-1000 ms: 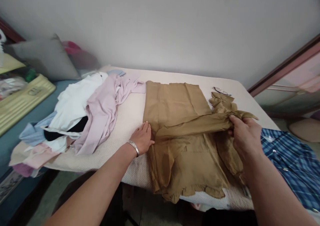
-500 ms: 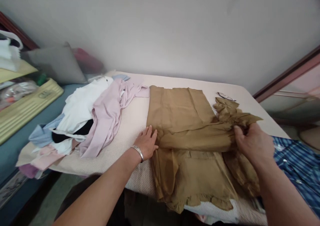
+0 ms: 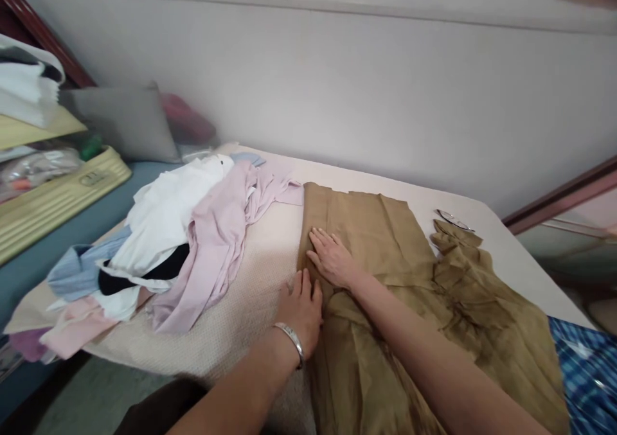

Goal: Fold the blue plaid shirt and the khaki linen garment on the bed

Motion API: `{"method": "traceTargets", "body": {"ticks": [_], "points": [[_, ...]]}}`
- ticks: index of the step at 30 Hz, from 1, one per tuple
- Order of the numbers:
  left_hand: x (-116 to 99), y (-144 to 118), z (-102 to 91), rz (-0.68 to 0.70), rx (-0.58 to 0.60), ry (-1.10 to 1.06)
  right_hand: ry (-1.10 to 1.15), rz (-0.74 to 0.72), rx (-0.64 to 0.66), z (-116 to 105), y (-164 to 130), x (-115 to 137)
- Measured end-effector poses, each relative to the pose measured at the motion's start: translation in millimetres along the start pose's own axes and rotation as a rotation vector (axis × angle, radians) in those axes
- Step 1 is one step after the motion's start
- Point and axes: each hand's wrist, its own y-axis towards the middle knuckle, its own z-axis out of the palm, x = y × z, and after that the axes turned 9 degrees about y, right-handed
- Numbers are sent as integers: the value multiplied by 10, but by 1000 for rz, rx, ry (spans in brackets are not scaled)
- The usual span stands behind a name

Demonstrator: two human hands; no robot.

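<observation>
A tan-brown garment [image 3: 385, 229] lies spread on a cream-covered table [image 3: 250, 287]. My left hand [image 3: 301, 310], with a silver bracelet at the wrist, rests flat at the garment's left edge. My right hand [image 3: 332, 258] lies palm-down on the garment just beyond the left hand, fingers spread toward the left edge. My right forearm crosses over the fabric. Neither hand grips anything. The garment's ruffled sleeve [image 3: 456, 242] lies crumpled at the right.
A pile of pink, white, black and light blue clothes [image 3: 178, 229] covers the table's left part. Eyeglasses [image 3: 450, 216] lie near the far right edge. A blue plaid shirt [image 3: 585, 371] shows at the lower right. A grey pillow [image 3: 120, 123] sits by the wall.
My right hand let go of the sleeve at the right and moved left across the garment, now flat next to my left hand. The view has tilted up and moved closer.
</observation>
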Motion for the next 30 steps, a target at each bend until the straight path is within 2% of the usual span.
{"method": "traceTargets", "body": {"ticks": [4,9,16,19,24,30], "points": [[-9,18,47,-8,-18,-28,-98,126,20,218,643,-176],[-28,74,63,-14,-8,-35,-120,236,59,204,1140,-393],[-37,69,54,-7,13,-32,-139,270,-13,248,1596,-602],[-23,69,45,-4,16,-52,-74,294,-36,316,1784,-725],[2,124,32,15,90,-66,44,334,-58,425,2096,-927],[-9,147,125,1,37,-70,60,351,-66,397,2314,-975]]}}
